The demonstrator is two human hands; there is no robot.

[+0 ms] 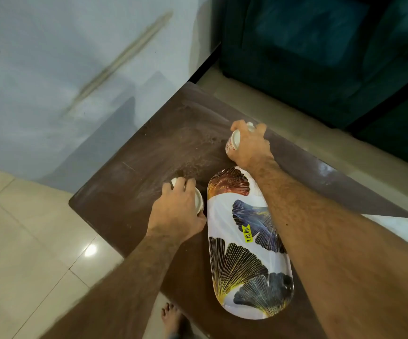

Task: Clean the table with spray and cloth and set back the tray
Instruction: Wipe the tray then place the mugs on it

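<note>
Between both forearms lies the tray [247, 243]; each hand's grip, left hand [177, 212] and right hand [250, 145], closes round a white cup.

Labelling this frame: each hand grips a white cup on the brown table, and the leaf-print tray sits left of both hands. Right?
Not quite. The head view shows the tray between the hands: the left hand is left of it, the right hand beyond its far end. Each grips a white cup.

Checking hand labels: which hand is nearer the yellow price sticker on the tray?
Left. The left hand grips a white cup just left of the tray, close to the yellow price sticker. The right hand grips another cup beyond the tray's far end.
</note>
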